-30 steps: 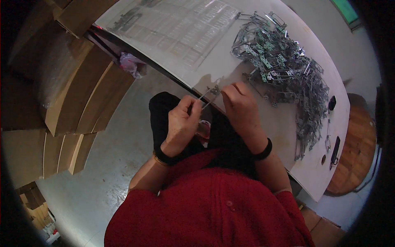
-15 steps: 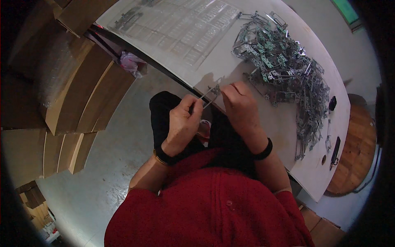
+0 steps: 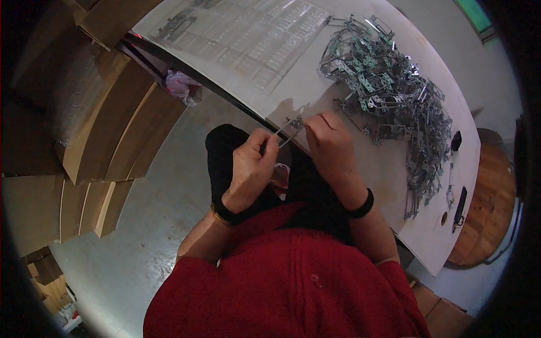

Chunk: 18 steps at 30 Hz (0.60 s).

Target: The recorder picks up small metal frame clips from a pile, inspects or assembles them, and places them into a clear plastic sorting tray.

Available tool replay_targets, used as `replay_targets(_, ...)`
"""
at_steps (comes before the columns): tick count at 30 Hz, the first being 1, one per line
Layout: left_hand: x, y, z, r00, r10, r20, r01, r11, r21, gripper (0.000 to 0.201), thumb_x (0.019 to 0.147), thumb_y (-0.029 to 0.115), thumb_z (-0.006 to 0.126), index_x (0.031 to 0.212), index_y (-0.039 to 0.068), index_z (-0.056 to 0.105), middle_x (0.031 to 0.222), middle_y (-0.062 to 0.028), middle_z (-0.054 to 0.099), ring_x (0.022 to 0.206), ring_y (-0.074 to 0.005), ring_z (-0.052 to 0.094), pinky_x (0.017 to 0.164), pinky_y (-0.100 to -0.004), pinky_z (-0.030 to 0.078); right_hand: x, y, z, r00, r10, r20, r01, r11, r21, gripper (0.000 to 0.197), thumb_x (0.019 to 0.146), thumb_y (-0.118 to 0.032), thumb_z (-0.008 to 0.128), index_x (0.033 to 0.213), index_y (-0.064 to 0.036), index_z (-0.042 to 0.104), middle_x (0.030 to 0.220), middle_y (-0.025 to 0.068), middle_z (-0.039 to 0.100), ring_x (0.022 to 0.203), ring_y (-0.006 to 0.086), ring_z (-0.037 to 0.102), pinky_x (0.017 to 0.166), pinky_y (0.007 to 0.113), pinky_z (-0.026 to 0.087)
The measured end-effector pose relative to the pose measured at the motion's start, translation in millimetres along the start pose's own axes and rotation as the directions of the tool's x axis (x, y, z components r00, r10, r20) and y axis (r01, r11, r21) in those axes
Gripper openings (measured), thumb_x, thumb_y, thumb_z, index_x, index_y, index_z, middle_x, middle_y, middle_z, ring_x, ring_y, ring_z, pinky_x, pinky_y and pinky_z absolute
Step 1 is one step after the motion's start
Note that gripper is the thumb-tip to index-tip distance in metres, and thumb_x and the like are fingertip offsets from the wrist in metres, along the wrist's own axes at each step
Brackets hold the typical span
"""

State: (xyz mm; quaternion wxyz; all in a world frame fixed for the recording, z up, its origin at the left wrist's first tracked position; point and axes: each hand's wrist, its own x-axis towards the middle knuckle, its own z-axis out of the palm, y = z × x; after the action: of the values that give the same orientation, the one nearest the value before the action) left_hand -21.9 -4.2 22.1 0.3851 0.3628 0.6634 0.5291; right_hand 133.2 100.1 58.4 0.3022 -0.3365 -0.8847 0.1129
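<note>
Between my hands, over the table's near edge, is a thin metal frame part (image 3: pixel 293 123) with two narrow parallel rods and a small bracket at its far end. My left hand (image 3: pixel 255 163) is closed, thumb and fingers pinching the rods' near end. My right hand (image 3: pixel 329 143) is closed at the bracket end, fingertips together; whether a small piece sits in them is hidden. Right of my hands a large tangled heap of similar metal parts (image 3: pixel 389 84) lies on the pale table (image 3: pixel 307 73). Farther left lies a clear plastic tray (image 3: pixel 248 42) with rows of moulded compartments.
Cardboard boxes (image 3: pixel 112 121) stand stacked at the left beside the table. A pink plastic bag (image 3: pixel 181 85) hangs near its left edge. At the right are small black items (image 3: pixel 460 205) and a round wooden stool (image 3: pixel 487 205). The grey floor (image 3: pixel 152 186) shows below left.
Almost nothing differs. Both hands keep the metal part in the same place, with only a very slight shift of the right fingers.
</note>
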Motion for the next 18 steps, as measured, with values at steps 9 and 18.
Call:
replay_targets(9,-6,15,3,0.998,-0.055,0.019,0.056,0.996,-0.073,0.020,0.106,0.021,0.061,0.094,0.005,0.063,0.072,0.0036,0.059,0.058,-0.0024,0.051,0.050,-0.0223,0.041,-3,3,-3,0.999,-0.001,0.051,0.001,1.000,-0.013,0.011,0.083,0.002,0.065,0.092,-0.0027,0.064,0.091,0.0154,0.062,0.090,0.0369,0.064,0.079,0.044,0.054)
replay_targets(18,-4,4,6,1.000,-0.028,0.000,0.028,0.999,-0.030,0.021,0.106,0.022,0.061,0.093,0.006,0.062,0.073,0.0030,0.059,0.057,-0.0030,0.051,0.050,-0.0224,0.041,-5,3,-3,0.994,0.101,-0.040,-0.090,0.974,0.207,0.007,0.089,-0.001,0.066,0.096,-0.0020,0.063,0.088,0.0177,0.062,0.084,0.0403,0.064,0.072,0.047,0.053)
